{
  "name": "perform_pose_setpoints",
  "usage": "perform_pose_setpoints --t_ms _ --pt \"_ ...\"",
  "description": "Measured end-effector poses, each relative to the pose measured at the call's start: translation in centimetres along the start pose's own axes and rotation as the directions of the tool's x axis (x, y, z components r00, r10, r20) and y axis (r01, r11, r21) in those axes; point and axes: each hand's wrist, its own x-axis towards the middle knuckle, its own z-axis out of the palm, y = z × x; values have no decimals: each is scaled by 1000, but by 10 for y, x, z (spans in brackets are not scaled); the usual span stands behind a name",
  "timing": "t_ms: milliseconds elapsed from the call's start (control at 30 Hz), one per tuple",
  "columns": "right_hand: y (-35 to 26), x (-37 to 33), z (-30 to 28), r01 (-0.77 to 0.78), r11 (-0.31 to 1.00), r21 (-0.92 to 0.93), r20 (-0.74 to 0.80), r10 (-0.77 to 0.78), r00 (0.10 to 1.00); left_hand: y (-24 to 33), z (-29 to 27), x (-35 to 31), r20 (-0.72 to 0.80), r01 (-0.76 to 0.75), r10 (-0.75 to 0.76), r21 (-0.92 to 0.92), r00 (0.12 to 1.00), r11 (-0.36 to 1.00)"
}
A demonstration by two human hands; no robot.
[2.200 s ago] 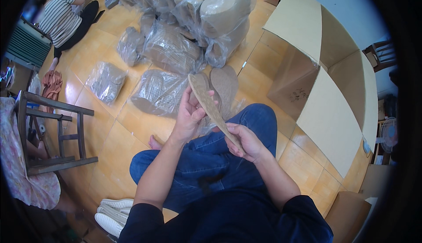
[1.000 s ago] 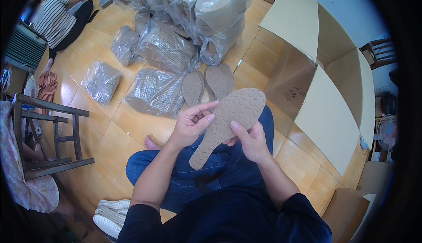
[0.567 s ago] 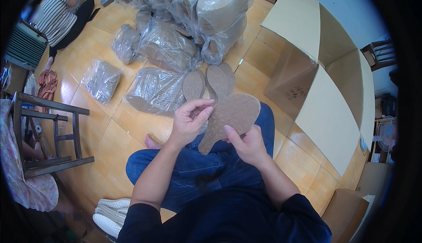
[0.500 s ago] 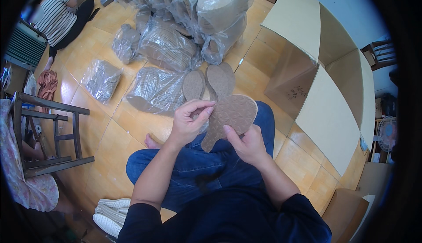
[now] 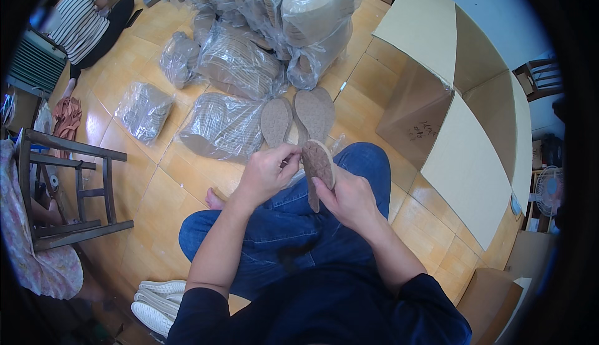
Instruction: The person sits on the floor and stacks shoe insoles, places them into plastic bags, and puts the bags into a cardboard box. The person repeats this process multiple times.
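Note:
My right hand (image 5: 349, 198) grips a brown shoe sole (image 5: 319, 164) with a patterned underside, thumb on its face. The sole is turned nearly edge-on above my lap. My left hand (image 5: 269, 169) is closed in a pinch against the sole's left edge; what lies between its fingertips is hidden. Just beyond my hands, a loose brown sole (image 5: 276, 122) lies on the floor beside overlapping brown soles (image 5: 314, 114). To their left sits a clear plastic bag of stacked soles (image 5: 221, 126).
More bagged soles (image 5: 240, 61) are piled farther back, with a smaller bag (image 5: 145, 113) at left. An opened cardboard box (image 5: 415, 111) stands right. A dark wooden stool (image 5: 78, 189) and white soles (image 5: 156, 304) are at my left. A person in a striped top (image 5: 78, 23) sits far left.
The held sole has turned from showing its broad patterned face to nearly edge-on. My right hand has rotated with it, while my left hand stays pinched at its edge.

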Motion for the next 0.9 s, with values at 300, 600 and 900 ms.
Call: perform_pose_setpoints --t_ms 300,600,900 --pt "0 4 -10 -370 546 752 116 443 889 -6 3 -3 195 340 -295 -271 936 901" --pt "2 20 -34 -142 397 906 -58 451 891 17 -12 -4 582 592 -188 -653 791 472" --pt "-7 13 -18 -127 357 925 12 307 952 23 -10 -6 532 544 -173 -695 829 471"
